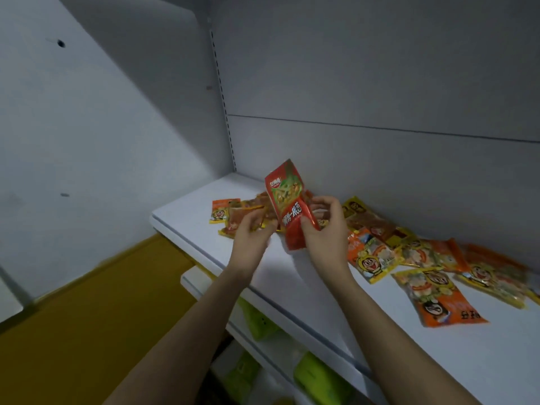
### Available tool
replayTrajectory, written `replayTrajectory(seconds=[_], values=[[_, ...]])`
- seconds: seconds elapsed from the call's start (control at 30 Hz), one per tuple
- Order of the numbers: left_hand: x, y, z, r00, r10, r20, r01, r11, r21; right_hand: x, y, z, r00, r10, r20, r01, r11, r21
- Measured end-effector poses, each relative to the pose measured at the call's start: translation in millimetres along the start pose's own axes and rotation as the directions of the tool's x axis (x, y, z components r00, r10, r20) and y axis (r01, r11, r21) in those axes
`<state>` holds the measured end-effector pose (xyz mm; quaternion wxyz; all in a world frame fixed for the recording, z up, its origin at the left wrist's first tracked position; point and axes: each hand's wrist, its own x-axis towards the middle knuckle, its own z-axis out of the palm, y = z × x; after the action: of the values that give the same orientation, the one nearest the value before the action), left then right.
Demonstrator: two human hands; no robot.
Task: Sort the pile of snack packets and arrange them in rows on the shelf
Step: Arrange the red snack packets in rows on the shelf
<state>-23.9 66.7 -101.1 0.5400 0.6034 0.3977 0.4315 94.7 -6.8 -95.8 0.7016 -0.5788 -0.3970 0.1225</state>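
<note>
Upright in the right hand (324,229), red packet (287,200), white Chinese lettering.

Both bare forearms are stretched forward and upward over the front edge of the shelf (292,293), wrists raised. The right hand (324,229) is curled, thumb in front, around the lower part of an upright red packet (287,206). The left hand (252,232), just left of that packet, is held with fingers bent around the edge of a flat packet (248,214) lying on the shelf.
</note>
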Motion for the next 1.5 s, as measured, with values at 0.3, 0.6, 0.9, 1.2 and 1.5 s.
replayTrajectory(seconds=[0.3,0.6,0.9,1.2,1.5], values=[[19,21,8,0.962,0.008,0.273,0.041,0.984,-0.174,-1,27,12,0.924,-0.268,0.271,0.337,0.906,-0.256],[53,1,-67,0.994,-0.101,-0.048,0.092,0.98,-0.177,47,2,66,0.924,0.272,0.271,-0.247,0.961,-0.121],[82,-12,-167,0.953,0.021,-0.302,-0.034,0.999,-0.037,25,8,178,0.866,0.129,0.483,0.014,0.96,-0.28],[171,8,-234,0.987,0.155,-0.044,-0.15,0.984,0.1,82,17,264,0.851,0.365,0.377,-0.391,0.92,-0.008],[244,-43,-216,0.969,0.009,0.248,0.034,0.985,-0.171,112,37,247,0.904,0.344,0.254,-0.26,0.914,-0.311]])
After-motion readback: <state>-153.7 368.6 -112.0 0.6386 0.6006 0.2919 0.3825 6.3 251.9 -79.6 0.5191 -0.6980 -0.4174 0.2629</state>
